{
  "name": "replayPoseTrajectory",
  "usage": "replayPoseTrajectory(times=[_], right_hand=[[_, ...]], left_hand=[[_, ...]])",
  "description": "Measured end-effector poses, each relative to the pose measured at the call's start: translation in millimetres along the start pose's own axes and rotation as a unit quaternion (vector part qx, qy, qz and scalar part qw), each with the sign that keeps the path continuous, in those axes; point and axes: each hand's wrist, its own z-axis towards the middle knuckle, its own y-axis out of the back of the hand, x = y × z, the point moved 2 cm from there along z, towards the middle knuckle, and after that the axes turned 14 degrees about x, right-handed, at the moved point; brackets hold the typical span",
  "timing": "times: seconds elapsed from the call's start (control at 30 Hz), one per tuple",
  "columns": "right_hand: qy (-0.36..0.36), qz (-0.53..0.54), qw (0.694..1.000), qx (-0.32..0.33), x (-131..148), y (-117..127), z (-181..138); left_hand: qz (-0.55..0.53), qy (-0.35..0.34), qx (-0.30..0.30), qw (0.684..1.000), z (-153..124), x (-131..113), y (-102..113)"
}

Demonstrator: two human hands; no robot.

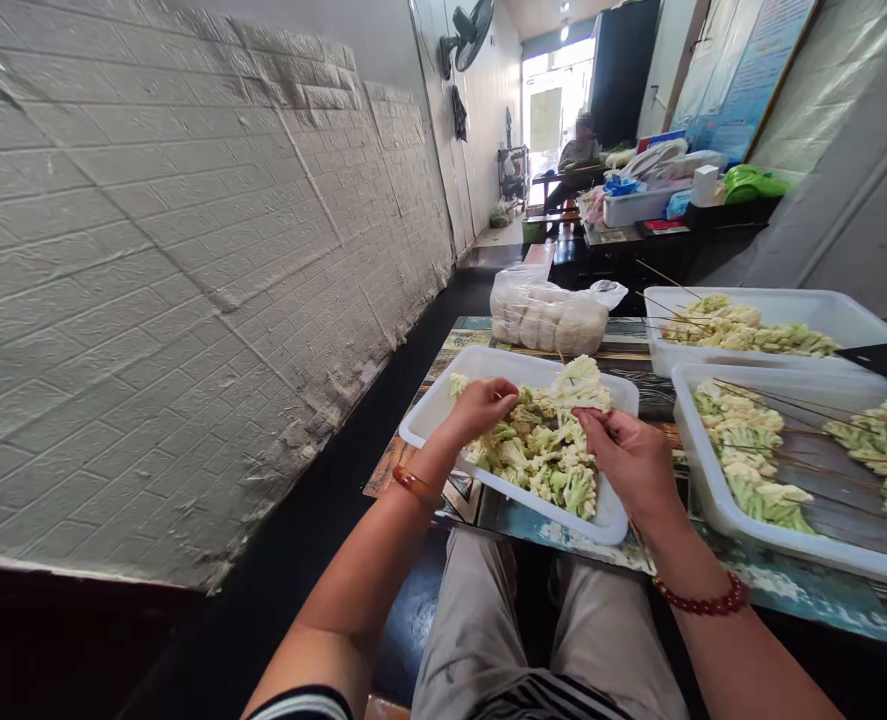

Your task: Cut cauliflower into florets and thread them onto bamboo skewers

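Observation:
My right hand (632, 460) is closed in a pinch at the right side of a white plastic tub (429, 425). It grips a skewer carrying pale cauliflower pieces (582, 382), raised above the tub; most of the stick is hidden. Over the tub's left part, my left hand (486, 405) has its fingers curled together, and whatever they may hold is hidden. Beneath both hands, loose cauliflower florets (537, 450) with green stems fill much of the tub.
On the right, one tub (702, 490) holds skewered cauliflower (747, 455), with another tub (855, 310) of skewers behind it. A plastic bag of round white items (552, 315) stands beyond my tub. A brick-patterned wall (188, 250) runs along the left. A person (582, 150) sits far back.

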Motion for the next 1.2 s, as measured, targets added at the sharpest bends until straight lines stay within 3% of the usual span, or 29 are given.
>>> replayPoseTrajectory(times=[0.13,0.33,0.47,0.57,0.7,0.8,0.87,0.93,1.07,1.2], right_hand=[[0.012,-0.049,0.999,0.021,0.8,-0.1,0.7],[0.034,-0.082,0.996,0.022,2.3,2.2,-0.2],[0.044,-0.092,0.995,0.02,2.2,2.5,0.0],[0.049,-0.094,0.994,0.013,2.6,2.7,0.2],[0.041,-0.076,0.996,0.014,2.8,2.9,-0.5],[0.032,-0.056,0.998,0.019,2.6,2.4,-1.5],[0.031,-0.033,0.999,0.026,2.2,1.4,-2.3],[0.031,-0.007,0.999,0.035,1.3,0.3,-3.2],[0.025,0.014,0.998,0.05,-2.1,-0.3,-4.4],[0.014,0.008,0.996,0.084,-4.3,-0.8,-5.6]], left_hand=[[0.136,-0.045,0.05,0.988,11.0,-1.3,-7.3],[0.258,-0.04,0.129,0.957,21.4,2.5,-18.8],[0.367,-0.044,0.143,0.918,20.2,4.2,-24.2],[0.376,-0.045,0.137,0.915,18.0,3.4,-23.6],[0.245,-0.022,0.072,0.967,14.8,-1.4,-11.3],[-0.028,-0.004,0.033,0.999,5.2,-8.2,-0.5],[-0.226,0.0,0.042,0.973,-4.8,-13.3,1.4],[-0.354,0.01,0.05,0.934,-15.0,-17.3,-0.5],[-0.456,0.025,0.05,0.888,-26.6,-19.0,-7.8],[-0.482,0.014,0.036,0.875,-28.2,-15.8,-9.7]])
